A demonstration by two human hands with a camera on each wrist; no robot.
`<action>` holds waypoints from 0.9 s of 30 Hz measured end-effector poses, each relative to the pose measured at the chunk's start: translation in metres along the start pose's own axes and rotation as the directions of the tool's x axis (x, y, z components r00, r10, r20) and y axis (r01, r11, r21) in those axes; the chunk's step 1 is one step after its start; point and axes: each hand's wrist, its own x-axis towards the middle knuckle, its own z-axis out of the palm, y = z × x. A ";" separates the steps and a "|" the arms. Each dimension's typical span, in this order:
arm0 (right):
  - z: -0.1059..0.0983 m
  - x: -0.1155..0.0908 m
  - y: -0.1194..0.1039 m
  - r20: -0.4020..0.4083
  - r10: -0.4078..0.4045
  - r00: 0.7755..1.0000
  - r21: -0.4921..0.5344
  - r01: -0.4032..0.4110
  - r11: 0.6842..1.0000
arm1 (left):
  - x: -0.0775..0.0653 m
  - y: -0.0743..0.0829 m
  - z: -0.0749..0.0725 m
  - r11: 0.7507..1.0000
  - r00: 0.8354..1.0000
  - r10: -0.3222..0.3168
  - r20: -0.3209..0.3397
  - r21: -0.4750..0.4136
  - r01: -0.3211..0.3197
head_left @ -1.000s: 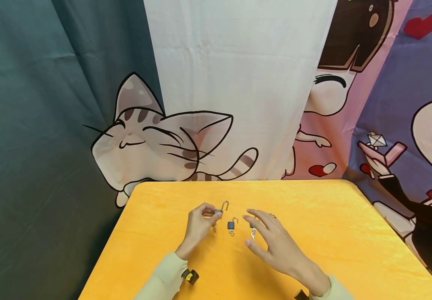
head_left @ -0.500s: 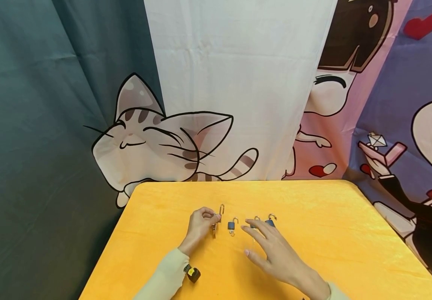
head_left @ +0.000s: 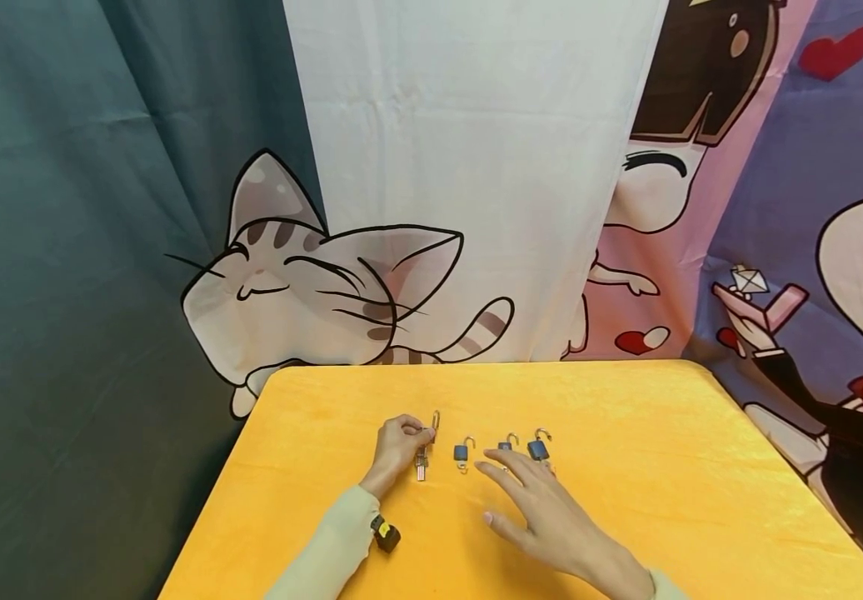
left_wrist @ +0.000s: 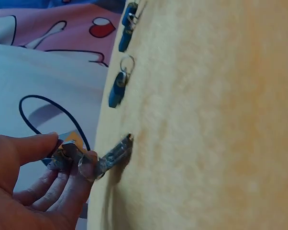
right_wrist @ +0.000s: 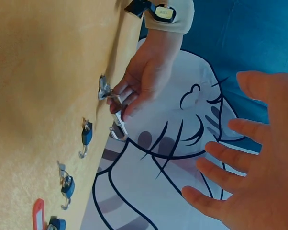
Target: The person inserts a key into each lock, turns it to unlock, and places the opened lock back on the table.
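Between thumb and fingers, my left hand (head_left: 396, 450) pinches a small padlock (left_wrist: 71, 147). Its shackle (head_left: 436, 419) stands open, pointing away from me. From the body hang keys (left_wrist: 116, 157) on a ring, close over the table. To the right lies a blue padlock (head_left: 461, 452) with an open shackle and a ring. Two more blue padlocks, a middle one (head_left: 505, 447) and a far right one (head_left: 538, 450), lie beyond my right hand (head_left: 551, 521), both with open shackles. That hand hovers with its fingers spread and holds nothing; it partly covers their lower ends.
A yellow cloth covers the table (head_left: 626, 467), whose far edge meets a printed curtain (head_left: 476, 167) with cartoon figures. In the right wrist view a red tag (right_wrist: 38, 214) lies beside the end padlock. A black wrist camera (head_left: 386, 535) sits on my left sleeve.
My left hand has turned the padlock and drawn slightly nearer, bringing the hanging keys into sight. My right hand has shifted left and nearer, uncovering more of the two right-hand padlocks.
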 end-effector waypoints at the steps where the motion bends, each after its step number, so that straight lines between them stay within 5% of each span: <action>1: 0.000 0.000 0.000 0.006 0.003 1.000 0.000 -0.003 1.000 | 0.001 -0.002 0.000 1.000 1.000 -0.005 -0.004 0.013 0.005; 9: 0.003 0.000 0.000 0.027 0.008 1.000 0.009 -0.008 1.000 | 0.007 -0.010 0.001 0.984 0.999 0.025 -0.020 0.178 -0.021; 18: 0.006 0.000 0.001 0.013 -0.011 1.000 -0.012 0.011 1.000 | 0.007 -0.008 -0.006 0.930 0.996 0.083 -0.020 0.360 -0.070; 27: 0.005 0.001 0.003 0.034 0.009 0.999 0.002 -0.009 1.000 | 0.004 -0.007 -0.013 0.903 0.996 0.091 0.018 0.421 -0.090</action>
